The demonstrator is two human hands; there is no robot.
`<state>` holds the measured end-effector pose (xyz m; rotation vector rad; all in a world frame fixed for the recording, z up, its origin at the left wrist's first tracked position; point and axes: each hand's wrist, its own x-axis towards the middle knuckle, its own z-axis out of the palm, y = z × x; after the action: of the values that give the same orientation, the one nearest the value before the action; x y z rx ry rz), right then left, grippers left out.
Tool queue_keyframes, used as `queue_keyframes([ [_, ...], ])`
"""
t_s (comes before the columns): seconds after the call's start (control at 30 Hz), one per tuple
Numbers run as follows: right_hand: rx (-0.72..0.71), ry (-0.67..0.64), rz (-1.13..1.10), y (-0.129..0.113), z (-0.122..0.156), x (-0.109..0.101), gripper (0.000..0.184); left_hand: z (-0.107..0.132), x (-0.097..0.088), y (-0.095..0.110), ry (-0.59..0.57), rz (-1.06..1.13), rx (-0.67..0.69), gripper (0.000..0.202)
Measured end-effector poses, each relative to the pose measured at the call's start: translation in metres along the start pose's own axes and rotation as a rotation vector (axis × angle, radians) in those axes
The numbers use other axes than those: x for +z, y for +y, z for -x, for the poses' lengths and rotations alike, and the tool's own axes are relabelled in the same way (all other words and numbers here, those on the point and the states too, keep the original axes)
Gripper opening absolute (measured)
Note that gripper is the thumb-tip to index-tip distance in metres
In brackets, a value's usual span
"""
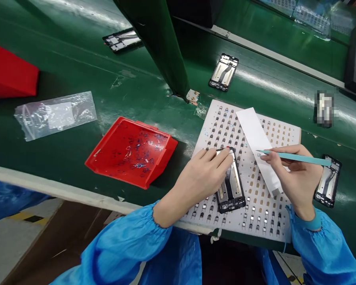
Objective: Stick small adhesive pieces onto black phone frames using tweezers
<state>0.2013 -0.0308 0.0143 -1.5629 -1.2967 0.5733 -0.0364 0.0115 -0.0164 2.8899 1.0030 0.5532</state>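
Note:
My left hand point(202, 171) closes over the upper end of a phone frame point(236, 184) with a dark ribbon cable down its middle. This frame lies slanted on a white perforated tray point(280, 235) set with rows of small metal parts. In my right hand point(304, 180) is a pair of teal tweezers point(299, 156), held like a pen. The tweezers' tip points left, over a white paper strip point(256, 132) that lies across the tray. A tiny dark part shows just below the tip; I cannot tell whether the tweezers touch it.
A red bin point(130, 154) with small blue scraps stands left of the tray. Farther left lies a clear plastic bag point(57, 114). More phone frames lie behind point(224, 72) and to the right point(328, 181). A green post point(166, 51) rises behind the tray.

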Motion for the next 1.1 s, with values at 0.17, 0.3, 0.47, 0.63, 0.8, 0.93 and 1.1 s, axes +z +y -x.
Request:
queue_keyframes([
  [0.17,0.151,-0.051,-0.088,0.031,-0.015,-0.035,0.023,-0.022,-0.001,0.008,0.073,0.232,-0.022,0.028],
  [0.3,0.187,-0.196,-0.19,0.053,-0.013,-0.054,0.021,-0.035,0.014,0.033,-0.037,0.335,0.126,0.027],
  [0.47,0.211,-0.251,-0.202,0.07,0.031,-0.09,0.009,-0.024,0.028,0.078,-0.142,0.398,0.244,0.037],
  [0.63,0.222,-0.298,-0.173,0.079,0.061,-0.109,0.01,-0.019,0.037,0.094,-0.174,0.34,0.311,0.044],
  [0.8,0.198,-0.301,-0.151,0.079,0.061,-0.104,0.011,-0.02,0.04,0.095,-0.163,0.306,0.28,0.048],
  [0.93,0.187,-0.301,-0.153,0.08,0.061,-0.102,0.013,-0.02,0.039,0.097,-0.168,0.278,0.281,0.046],
  [1.1,0.184,-0.314,-0.142,0.081,0.061,-0.104,0.012,-0.021,0.039,0.097,-0.179,0.28,0.285,0.046],
])
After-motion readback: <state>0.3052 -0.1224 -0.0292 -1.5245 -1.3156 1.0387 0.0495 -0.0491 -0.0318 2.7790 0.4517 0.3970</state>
